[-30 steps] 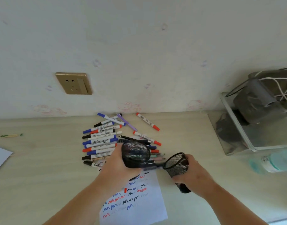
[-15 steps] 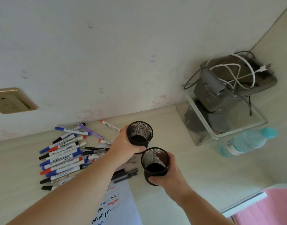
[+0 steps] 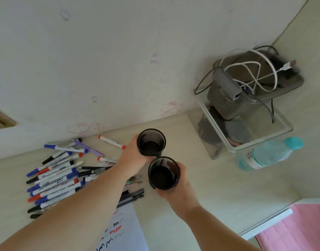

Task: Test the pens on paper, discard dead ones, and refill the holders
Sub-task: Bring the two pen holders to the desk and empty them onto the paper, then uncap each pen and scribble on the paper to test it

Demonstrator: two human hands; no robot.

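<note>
While each hand (image 3: 135, 158) (image 3: 179, 192) grips an empty mesh holder (image 3: 151, 143) (image 3: 163, 173), fingers curled round, they may knock together and topple onto the pens (image 3: 54, 176).

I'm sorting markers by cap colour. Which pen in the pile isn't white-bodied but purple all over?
The purple pen at the far edge of the pile, lying angled beside the long blue-capped marker. The other markers have white barrels.

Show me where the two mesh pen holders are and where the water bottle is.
far mesh holder (image 3: 161, 142), head view, right side of its rim, gripped by the left hand (image 3: 133, 158).
near mesh holder (image 3: 176, 171), head view, right side of its rim, gripped by the right hand (image 3: 179, 193).
water bottle (image 3: 267, 153), head view, mid-body.
</note>
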